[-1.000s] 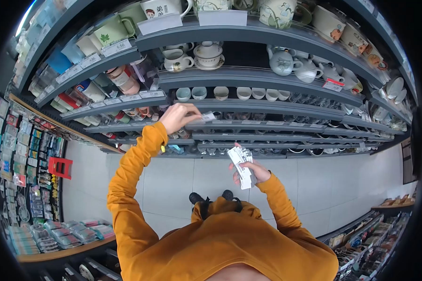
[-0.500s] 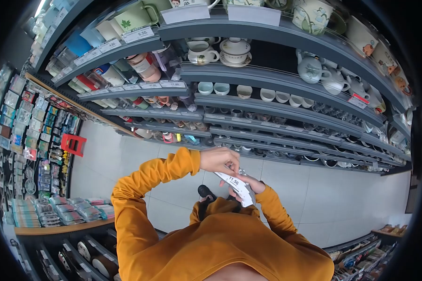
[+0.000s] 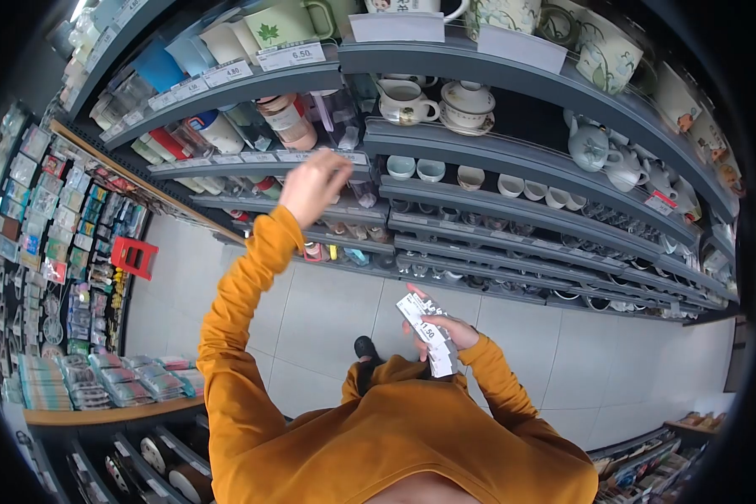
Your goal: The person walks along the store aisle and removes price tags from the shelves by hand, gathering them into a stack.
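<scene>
My left hand [image 3: 312,186] is raised in front of a shelf edge with price labels, below a pink-labelled bottle [image 3: 287,122]. Its fingers are bent together, and whatever they may hold is too small to make out. Lower down, over the floor, my right hand [image 3: 447,331] grips a fanned stack of white price labels [image 3: 427,333], one printed 11.50, with the thumb across them. Small bowls [image 3: 470,177] stand in a row on the shelf to the right of my left hand.
Shelves ahead carry a green mug [image 3: 290,23], a cup [image 3: 406,102], a lidded bowl [image 3: 467,107] and teapots [image 3: 592,144]. A red stool [image 3: 133,257] is at the left by hanging goods. Packets [image 3: 113,380] lie on a low wooden-edged shelf.
My left hand went from the shelf to the labels in my right hand, then back up to the shelf edge further left. The view has shifted left.
</scene>
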`<action>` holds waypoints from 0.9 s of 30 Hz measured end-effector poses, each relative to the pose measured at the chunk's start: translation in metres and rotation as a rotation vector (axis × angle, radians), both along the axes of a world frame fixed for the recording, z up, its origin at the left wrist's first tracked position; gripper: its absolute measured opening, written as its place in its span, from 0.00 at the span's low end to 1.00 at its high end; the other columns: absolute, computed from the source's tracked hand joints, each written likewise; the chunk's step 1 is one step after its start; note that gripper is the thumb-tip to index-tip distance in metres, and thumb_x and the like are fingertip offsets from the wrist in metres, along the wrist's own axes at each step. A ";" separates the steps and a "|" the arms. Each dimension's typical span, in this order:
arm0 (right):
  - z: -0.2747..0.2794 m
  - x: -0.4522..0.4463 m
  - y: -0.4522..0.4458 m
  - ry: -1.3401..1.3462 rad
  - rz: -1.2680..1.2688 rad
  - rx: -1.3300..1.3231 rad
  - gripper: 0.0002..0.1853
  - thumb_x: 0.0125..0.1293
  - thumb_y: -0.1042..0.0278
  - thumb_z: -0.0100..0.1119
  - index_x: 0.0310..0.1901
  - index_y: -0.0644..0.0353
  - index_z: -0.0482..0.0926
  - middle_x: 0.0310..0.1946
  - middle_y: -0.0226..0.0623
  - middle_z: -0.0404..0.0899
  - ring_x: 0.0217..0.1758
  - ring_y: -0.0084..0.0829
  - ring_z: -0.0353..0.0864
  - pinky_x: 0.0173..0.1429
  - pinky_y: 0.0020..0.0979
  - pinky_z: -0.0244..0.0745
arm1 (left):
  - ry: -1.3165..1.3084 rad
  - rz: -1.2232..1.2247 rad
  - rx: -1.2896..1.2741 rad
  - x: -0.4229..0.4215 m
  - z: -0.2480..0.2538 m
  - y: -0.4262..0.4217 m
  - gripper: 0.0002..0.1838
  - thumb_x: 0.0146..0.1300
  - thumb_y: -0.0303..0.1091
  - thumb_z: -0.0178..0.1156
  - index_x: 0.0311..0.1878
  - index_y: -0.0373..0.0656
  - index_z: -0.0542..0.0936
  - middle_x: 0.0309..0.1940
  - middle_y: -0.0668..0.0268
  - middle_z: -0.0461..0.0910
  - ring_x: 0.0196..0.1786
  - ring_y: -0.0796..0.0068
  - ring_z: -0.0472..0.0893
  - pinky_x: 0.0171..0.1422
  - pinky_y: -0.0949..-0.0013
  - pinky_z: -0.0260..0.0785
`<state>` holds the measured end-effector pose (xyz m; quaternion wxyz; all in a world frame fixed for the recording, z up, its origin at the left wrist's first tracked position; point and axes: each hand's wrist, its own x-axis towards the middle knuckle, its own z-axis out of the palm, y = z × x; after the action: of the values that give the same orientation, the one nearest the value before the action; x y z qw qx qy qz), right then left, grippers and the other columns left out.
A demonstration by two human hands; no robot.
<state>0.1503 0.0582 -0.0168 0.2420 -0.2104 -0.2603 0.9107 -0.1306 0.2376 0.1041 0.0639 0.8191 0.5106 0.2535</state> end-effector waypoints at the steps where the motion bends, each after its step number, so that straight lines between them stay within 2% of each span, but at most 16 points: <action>1: -0.002 -0.008 0.001 0.015 -0.004 -0.006 0.30 0.71 0.60 0.43 0.72 0.46 0.49 0.40 0.40 0.73 0.29 0.30 0.76 0.32 0.32 0.80 | 0.072 0.023 0.107 -0.019 -0.002 0.015 0.12 0.61 0.36 0.60 0.43 0.39 0.80 0.38 0.61 0.77 0.43 0.60 0.79 0.47 0.62 0.72; 2: -0.004 -0.017 0.002 0.025 -0.016 -0.012 0.31 0.70 0.61 0.44 0.72 0.45 0.48 0.41 0.40 0.72 0.30 0.31 0.75 0.33 0.33 0.80 | 0.143 0.044 0.214 -0.035 -0.006 0.029 0.13 0.61 0.37 0.59 0.44 0.39 0.80 0.39 0.60 0.77 0.45 0.57 0.78 0.48 0.62 0.72; 7: -0.016 -0.078 0.007 0.047 -0.148 -0.064 0.33 0.67 0.66 0.47 0.72 0.40 0.47 0.45 0.40 0.70 0.35 0.32 0.74 0.38 0.40 0.84 | 0.203 -0.116 0.164 -0.078 -0.027 0.077 0.15 0.62 0.41 0.59 0.44 0.40 0.81 0.44 0.62 0.74 0.50 0.60 0.74 0.55 0.59 0.68; 10: -0.030 -0.130 0.006 0.037 -0.236 -0.120 0.26 0.67 0.66 0.49 0.66 0.43 0.57 0.48 0.42 0.70 0.35 0.32 0.75 0.38 0.39 0.84 | 0.121 -0.288 0.079 -0.092 -0.026 0.096 0.11 0.60 0.38 0.60 0.39 0.41 0.80 0.39 0.61 0.76 0.46 0.58 0.76 0.51 0.61 0.69; 13: -0.047 -0.200 -0.004 0.066 -0.358 -0.238 0.18 0.67 0.65 0.51 0.58 0.45 0.64 0.51 0.42 0.71 0.36 0.32 0.75 0.38 0.39 0.83 | 0.054 -0.381 -0.017 -0.103 -0.023 0.109 0.11 0.59 0.38 0.61 0.37 0.40 0.79 0.32 0.60 0.77 0.38 0.61 0.79 0.42 0.63 0.71; 14: -0.045 -0.225 -0.011 0.085 -0.432 -0.283 0.12 0.68 0.65 0.52 0.51 0.48 0.67 0.52 0.42 0.71 0.36 0.31 0.75 0.39 0.37 0.82 | 0.030 -0.393 -0.055 -0.106 -0.024 0.111 0.10 0.60 0.38 0.60 0.37 0.40 0.79 0.31 0.60 0.78 0.36 0.62 0.79 0.41 0.63 0.71; 16: -0.057 -0.270 -0.026 0.171 -0.466 -0.304 0.08 0.69 0.66 0.53 0.48 0.48 0.68 0.51 0.40 0.72 0.37 0.30 0.75 0.39 0.35 0.80 | -0.025 -0.458 -0.070 -0.112 -0.029 0.123 0.09 0.60 0.37 0.60 0.36 0.41 0.78 0.30 0.60 0.78 0.35 0.61 0.79 0.38 0.62 0.70; 17: -0.057 -0.284 -0.027 0.072 -0.405 -0.269 0.07 0.69 0.66 0.54 0.46 0.49 0.68 0.51 0.39 0.72 0.37 0.29 0.74 0.39 0.33 0.78 | -0.021 -0.479 -0.074 -0.112 -0.026 0.125 0.09 0.60 0.37 0.60 0.36 0.41 0.78 0.30 0.60 0.78 0.34 0.61 0.79 0.38 0.62 0.70; 20: -0.063 -0.314 -0.028 0.067 -0.441 -0.268 0.09 0.69 0.66 0.54 0.49 0.49 0.68 0.50 0.37 0.72 0.36 0.26 0.73 0.40 0.32 0.78 | -0.034 -0.530 -0.052 -0.113 -0.018 0.124 0.10 0.60 0.36 0.60 0.35 0.39 0.77 0.31 0.59 0.79 0.36 0.58 0.79 0.39 0.61 0.70; 21: -0.047 -0.321 -0.030 -0.003 -0.433 -0.215 0.12 0.70 0.66 0.52 0.53 0.49 0.66 0.50 0.36 0.72 0.35 0.24 0.72 0.39 0.31 0.78 | -0.039 -0.541 -0.019 -0.113 -0.020 0.126 0.10 0.61 0.36 0.60 0.35 0.39 0.77 0.31 0.59 0.79 0.36 0.57 0.79 0.39 0.61 0.70; 24: -0.030 -0.336 -0.029 0.016 -0.377 -0.189 0.15 0.71 0.66 0.51 0.57 0.49 0.64 0.49 0.35 0.73 0.33 0.23 0.71 0.37 0.30 0.77 | -0.051 -0.565 0.054 -0.117 -0.013 0.129 0.09 0.61 0.36 0.60 0.35 0.39 0.78 0.32 0.58 0.79 0.37 0.55 0.79 0.40 0.60 0.70; 25: -0.025 -0.339 -0.026 0.006 -0.395 -0.224 0.14 0.71 0.63 0.50 0.56 0.48 0.64 0.48 0.35 0.73 0.32 0.24 0.71 0.33 0.29 0.74 | -0.051 -0.570 0.069 -0.119 -0.009 0.128 0.09 0.61 0.36 0.59 0.35 0.39 0.78 0.32 0.58 0.79 0.37 0.54 0.78 0.40 0.59 0.70; 27: -0.028 -0.339 -0.018 0.023 -0.485 -0.247 0.13 0.71 0.63 0.50 0.55 0.48 0.65 0.47 0.36 0.72 0.31 0.24 0.71 0.32 0.29 0.74 | -0.043 -0.591 0.139 -0.122 -0.003 0.123 0.09 0.61 0.36 0.59 0.35 0.39 0.78 0.32 0.58 0.79 0.37 0.54 0.78 0.40 0.59 0.70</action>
<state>-0.1889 0.0403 -0.0449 0.4284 -0.2841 -0.0863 0.8534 -0.2527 0.3607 0.1012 0.0896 0.9291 0.2302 0.2753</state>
